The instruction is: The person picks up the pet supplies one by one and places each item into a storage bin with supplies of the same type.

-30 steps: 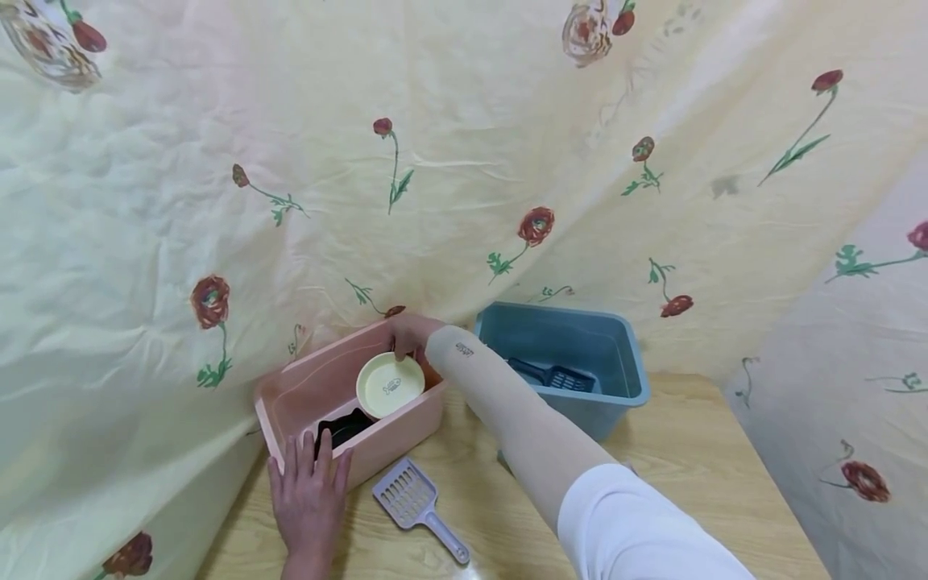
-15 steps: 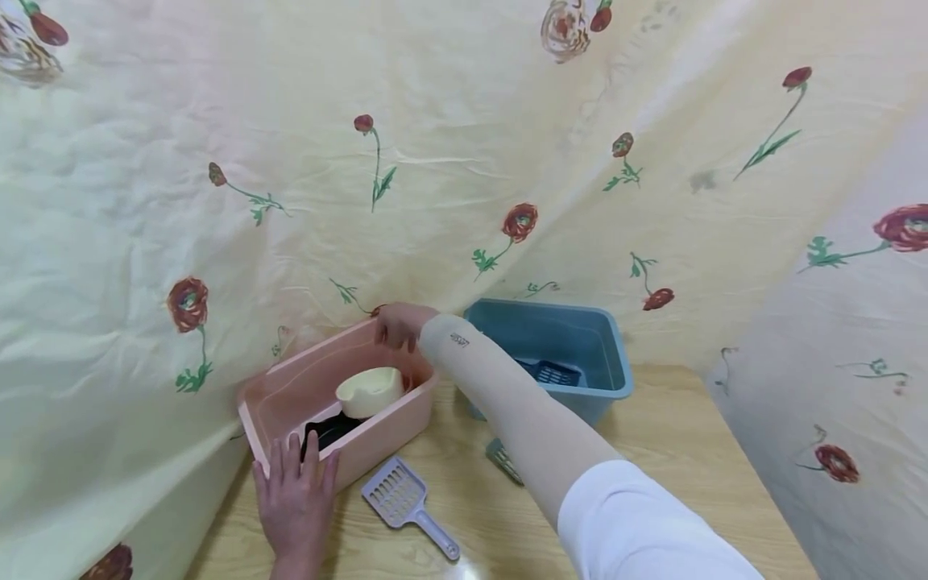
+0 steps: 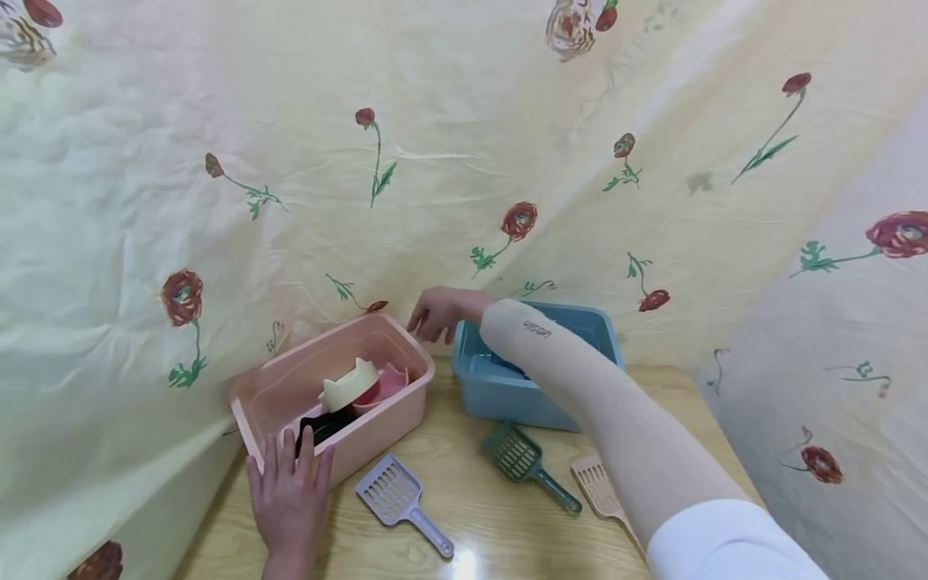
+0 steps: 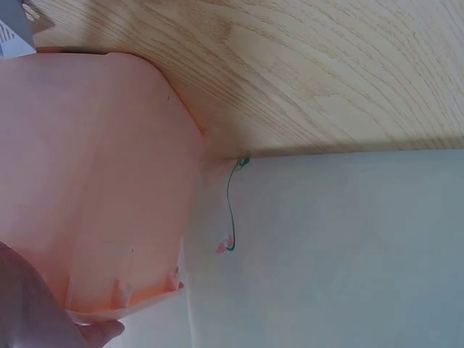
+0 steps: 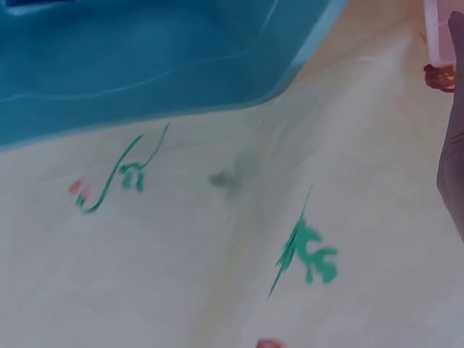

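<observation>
My left hand point(image 3: 290, 503) rests on the near left rim of a pink bin point(image 3: 387, 435), its straight fingers reaching over the edge. In the left wrist view, part of this hand point(image 4: 36, 312) lies at the rim. Inside the bin, a cream cat-eared bowl point(image 3: 350, 388) lies tilted by a pink bowl point(image 3: 391, 383), beside a black item point(image 3: 326, 425), partly hidden. My right hand point(image 3: 442, 312) hovers beyond the pink bin's right end, near the blue bin point(image 3: 507, 399), loosely bent and holding nothing. The right forearm covers part of the blue bin.
A lilac litter scoop point(image 3: 395, 491), a dark green scoop point(image 3: 518, 455) and a peach scoop point(image 3: 596, 486) lie on the wooden table point(image 3: 486, 540). The peach handle is partly behind the forearm. Flowered cloth point(image 3: 435, 161) hangs behind the bins.
My right hand has let go of the cream bowl, which dropped into the pink bin, and has moved right, out of it. The left hand stays on the rim. More scoops show now.
</observation>
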`<state>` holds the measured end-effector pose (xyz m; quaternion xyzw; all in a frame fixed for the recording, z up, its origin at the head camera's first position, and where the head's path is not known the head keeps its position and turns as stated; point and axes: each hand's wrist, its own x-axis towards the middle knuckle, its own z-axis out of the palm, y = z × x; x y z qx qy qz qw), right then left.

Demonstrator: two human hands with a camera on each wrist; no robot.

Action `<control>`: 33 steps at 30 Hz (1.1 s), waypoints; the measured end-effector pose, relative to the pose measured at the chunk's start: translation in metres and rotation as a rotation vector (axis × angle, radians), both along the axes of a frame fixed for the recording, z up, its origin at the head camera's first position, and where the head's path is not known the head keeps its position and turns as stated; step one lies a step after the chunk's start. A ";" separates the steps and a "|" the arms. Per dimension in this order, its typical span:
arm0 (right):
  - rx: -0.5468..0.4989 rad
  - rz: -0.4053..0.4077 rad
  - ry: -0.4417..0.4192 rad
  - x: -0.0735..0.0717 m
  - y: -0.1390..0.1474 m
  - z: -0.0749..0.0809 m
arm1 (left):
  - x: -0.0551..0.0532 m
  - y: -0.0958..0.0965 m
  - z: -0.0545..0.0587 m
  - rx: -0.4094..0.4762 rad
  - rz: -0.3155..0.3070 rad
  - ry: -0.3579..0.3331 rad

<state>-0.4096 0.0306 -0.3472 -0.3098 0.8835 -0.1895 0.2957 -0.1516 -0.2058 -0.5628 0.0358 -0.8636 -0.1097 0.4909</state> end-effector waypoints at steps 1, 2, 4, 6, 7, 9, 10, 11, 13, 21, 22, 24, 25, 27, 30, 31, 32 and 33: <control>0.001 0.001 -0.003 0.002 0.007 0.003 | 0.000 0.000 0.001 -0.001 -0.003 -0.005; 0.005 0.001 -0.001 0.005 0.014 0.006 | 0.001 0.001 0.002 -0.001 -0.005 -0.004; 0.011 -0.007 0.001 0.009 0.028 0.011 | 0.002 0.001 0.003 0.004 -0.008 -0.011; 0.007 -0.017 -0.001 0.014 0.042 0.017 | 0.004 0.002 0.004 0.012 -0.010 -0.022; 0.005 -0.019 0.005 0.017 0.049 0.020 | 0.005 0.002 0.005 0.016 -0.012 -0.031; -0.006 -0.005 0.027 0.024 0.065 0.023 | 0.007 0.002 0.005 0.024 -0.014 -0.053; -0.007 0.006 0.048 0.027 0.074 0.023 | 0.007 0.002 0.006 0.025 -0.015 -0.066; -0.010 0.028 0.081 0.031 0.083 0.024 | 0.008 0.003 0.006 0.026 -0.014 -0.079; -0.009 0.071 0.173 0.039 0.103 0.021 | 0.010 0.003 0.007 0.024 -0.012 -0.105; 0.004 -0.021 0.503 0.075 0.187 -0.005 | 0.013 0.005 0.012 0.014 0.000 -0.137; 0.005 -0.057 0.532 0.081 0.196 -0.009 | 0.013 0.005 0.012 0.013 -0.002 -0.136; -0.008 -0.112 0.586 0.091 0.213 -0.019 | 0.014 0.005 0.014 0.013 -0.005 -0.139; -0.013 -0.139 0.605 0.096 0.221 -0.024 | 0.014 0.005 0.015 0.014 -0.008 -0.140; -0.029 -0.184 0.636 0.106 0.236 -0.035 | 0.014 0.005 0.017 0.017 -0.012 -0.147; -0.039 -0.235 0.681 0.120 0.255 -0.053 | 0.014 0.005 0.019 0.016 -0.014 -0.163; -0.041 -0.255 0.698 0.124 0.260 -0.060 | 0.014 0.005 0.020 0.016 -0.015 -0.170; -0.048 -0.274 0.721 0.128 0.266 -0.067 | 0.014 0.005 0.020 0.017 -0.015 -0.178; -0.058 -0.292 0.745 0.132 0.271 -0.073 | 0.015 0.005 0.021 0.018 -0.016 -0.185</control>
